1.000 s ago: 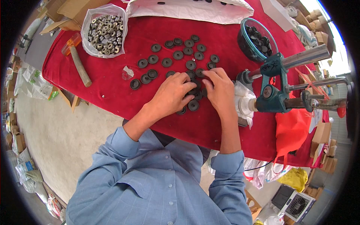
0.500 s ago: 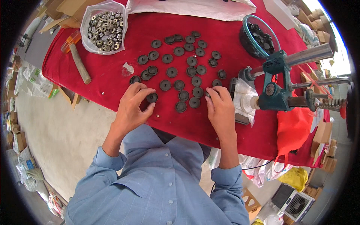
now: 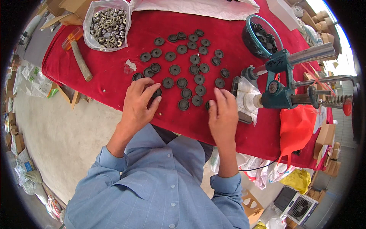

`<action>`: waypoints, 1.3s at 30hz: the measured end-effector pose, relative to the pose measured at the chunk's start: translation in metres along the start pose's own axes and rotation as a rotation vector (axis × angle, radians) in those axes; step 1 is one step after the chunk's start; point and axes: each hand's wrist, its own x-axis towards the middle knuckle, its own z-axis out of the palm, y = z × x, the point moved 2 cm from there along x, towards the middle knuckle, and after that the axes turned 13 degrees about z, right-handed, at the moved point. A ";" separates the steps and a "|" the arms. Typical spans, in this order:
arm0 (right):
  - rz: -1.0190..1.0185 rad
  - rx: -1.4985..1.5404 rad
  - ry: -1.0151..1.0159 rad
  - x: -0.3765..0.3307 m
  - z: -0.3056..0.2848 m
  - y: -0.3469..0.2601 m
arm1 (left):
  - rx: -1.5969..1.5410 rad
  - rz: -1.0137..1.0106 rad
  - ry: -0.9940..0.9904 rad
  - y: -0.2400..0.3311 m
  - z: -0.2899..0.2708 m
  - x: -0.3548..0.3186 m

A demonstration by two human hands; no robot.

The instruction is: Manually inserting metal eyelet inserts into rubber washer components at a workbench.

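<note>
Black round discs with raised rims and small centre hubs, such as this disc [image 3: 174,70], lie spread over a red cloth-covered table. At the left side of the group, my left hand [image 3: 137,102] has its thumb and forefinger curled around one black disc [image 3: 157,92], partly hidden by the fingers. My right hand [image 3: 223,116] is at the right side of the group, near the press base. A black disc [image 3: 207,105] shows only its edge beside my right thumb, and the fingers cover the rest.
A green hand press [image 3: 278,82] stands at the right, white wrapping on its base. Behind it is a clear bowl [image 3: 248,38] of black parts. A plastic bag [image 3: 87,34] of metal rings sits at far left, near a wooden-handled hammer [image 3: 81,61]. A red bag [image 3: 297,128] hangs at the right edge.
The left-hand disc has shifted slightly away from me along with my fingers. My right hand has come slightly nearer my body, and the disc at its thumb has moved with it.
</note>
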 end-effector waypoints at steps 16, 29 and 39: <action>-0.194 -0.249 -0.287 0.002 0.058 -0.047 | 0.285 0.002 -0.350 -0.020 0.006 0.013; -0.146 -0.252 -0.121 0.058 0.067 -0.029 | 0.240 0.044 -0.340 -0.050 0.015 0.047; -0.009 -0.214 -0.169 0.093 0.075 0.013 | 0.264 0.088 -0.372 -0.042 0.010 0.035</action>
